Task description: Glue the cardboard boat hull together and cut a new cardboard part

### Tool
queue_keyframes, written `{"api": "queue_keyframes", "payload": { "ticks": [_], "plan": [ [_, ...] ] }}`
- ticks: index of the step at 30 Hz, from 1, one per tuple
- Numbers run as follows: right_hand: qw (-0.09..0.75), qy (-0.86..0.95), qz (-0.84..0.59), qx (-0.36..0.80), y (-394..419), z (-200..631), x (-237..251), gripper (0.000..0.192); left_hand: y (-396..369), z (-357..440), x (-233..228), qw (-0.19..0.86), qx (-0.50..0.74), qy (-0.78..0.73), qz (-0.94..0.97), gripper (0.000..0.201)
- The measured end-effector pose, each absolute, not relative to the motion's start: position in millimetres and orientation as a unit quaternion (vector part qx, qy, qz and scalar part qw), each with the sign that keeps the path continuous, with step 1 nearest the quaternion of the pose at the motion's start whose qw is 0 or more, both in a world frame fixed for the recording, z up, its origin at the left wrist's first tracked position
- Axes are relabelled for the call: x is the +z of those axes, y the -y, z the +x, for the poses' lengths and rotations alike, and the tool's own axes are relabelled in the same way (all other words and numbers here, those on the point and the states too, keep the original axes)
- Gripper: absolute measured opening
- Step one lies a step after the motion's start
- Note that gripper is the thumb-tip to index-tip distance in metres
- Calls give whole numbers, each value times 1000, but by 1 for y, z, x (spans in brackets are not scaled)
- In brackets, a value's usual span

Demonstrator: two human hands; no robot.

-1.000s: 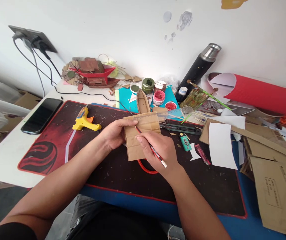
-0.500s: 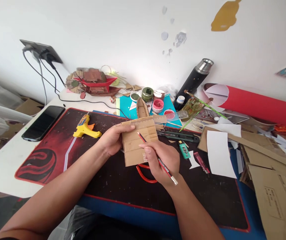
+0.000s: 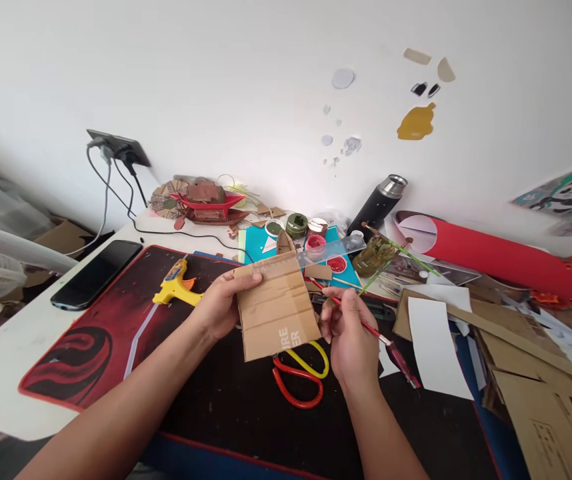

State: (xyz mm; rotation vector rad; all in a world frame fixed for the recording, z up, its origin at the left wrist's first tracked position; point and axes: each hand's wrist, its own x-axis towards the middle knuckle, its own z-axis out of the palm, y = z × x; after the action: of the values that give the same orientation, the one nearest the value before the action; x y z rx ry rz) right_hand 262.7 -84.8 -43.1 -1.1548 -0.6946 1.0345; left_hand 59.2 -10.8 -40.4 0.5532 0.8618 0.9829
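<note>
My left hand [image 3: 223, 303] is closed on a square of brown corrugated cardboard [image 3: 273, 310], its thumb on top near the left edge. A clear plastic ruler [image 3: 333, 251] lies along the cardboard's far edge, held with it, and sticks out to the right. Just right of the cardboard, my right hand [image 3: 356, 347] grips a red and black pencil [image 3: 372, 330], its tip pointing far left. Scissors [image 3: 299, 404] with red and yellow handles lie partly beneath the cardboard, their blades hidden. Beyond the ruler is a small cardboard boat hull [image 3: 284, 243], partly covered.
A yellow glue gun [image 3: 171, 290] lies left on the dark mat [image 3: 206, 413], near a phone [image 3: 96, 273]. Behind stand paint pots [image 3: 297, 225], a black flask [image 3: 376, 207] and a red model boat [image 3: 209, 200]. White paper [image 3: 436, 347] and cardboard scraps [image 3: 546, 393] crowd the right.
My right hand has moved right, taking the pencil away from the cardboard's face. The cardboard is turned slightly, showing more printed letters. More of the scissors shows, and the view has tilted up.
</note>
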Motion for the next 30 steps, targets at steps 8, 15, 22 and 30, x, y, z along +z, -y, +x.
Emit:
{"api": "queue_keyframes", "payload": {
  "ticks": [8, 15, 22, 30],
  "plan": [
    [610, 365, -524, 469, 86, 263, -60, 40, 20, 65, -37, 801, 379, -376, 273, 31],
    [590, 400, -541, 447, 84, 260, -47, 41, 24, 67, -33, 816, 330, -369, 298, 33],
    [561, 397, -555, 470, 86, 259, -43, 40, 28, 67, -34, 829, 305, -365, 295, 35],
    [571, 341, -531, 525, 87, 262, -45, 38, 22, 61, -35, 834, 290, -383, 270, 53]
  ]
}}
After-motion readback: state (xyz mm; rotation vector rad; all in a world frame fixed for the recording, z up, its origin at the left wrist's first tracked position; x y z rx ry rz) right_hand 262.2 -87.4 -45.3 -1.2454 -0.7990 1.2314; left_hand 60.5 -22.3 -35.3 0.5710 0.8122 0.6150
